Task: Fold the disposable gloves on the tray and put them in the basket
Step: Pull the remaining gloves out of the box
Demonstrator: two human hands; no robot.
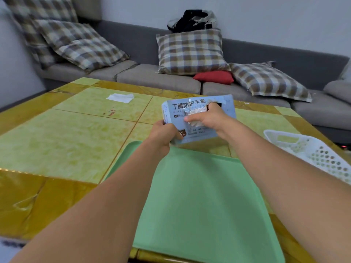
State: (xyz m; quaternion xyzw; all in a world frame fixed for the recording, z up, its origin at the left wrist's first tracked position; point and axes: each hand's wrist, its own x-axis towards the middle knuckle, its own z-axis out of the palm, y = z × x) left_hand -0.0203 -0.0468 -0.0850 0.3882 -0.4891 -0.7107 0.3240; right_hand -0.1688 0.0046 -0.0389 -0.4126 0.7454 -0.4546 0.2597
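The step in hand looks like the first one: getting a glove out of the box (199, 120), before any folding. The left hand (165, 133) grips the box by its lower left corner and holds it up above the far edge of the tray (199, 205). The right hand (207, 116) is at the opening in the box face, thumb and fingers pinching a crumpled, pale glove (195, 112) that sticks out of the slot; the blur makes it hard to say whether one glove or several are caught.

The next move, as I judge it, calls for a steady pull toward the body while the left hand keeps the box from following, then laying the glove flat on the tray.

The tray shows no gloves on it, so it offers open room right under the hands. Its near end overhangs or meets the table (66, 139) edge, so the work should sit toward the middle. The basket (313, 150) stands to the right, just beside the tray's far right corner, at the table's right edge. A white tissue (120, 97) lies well apart, far left.
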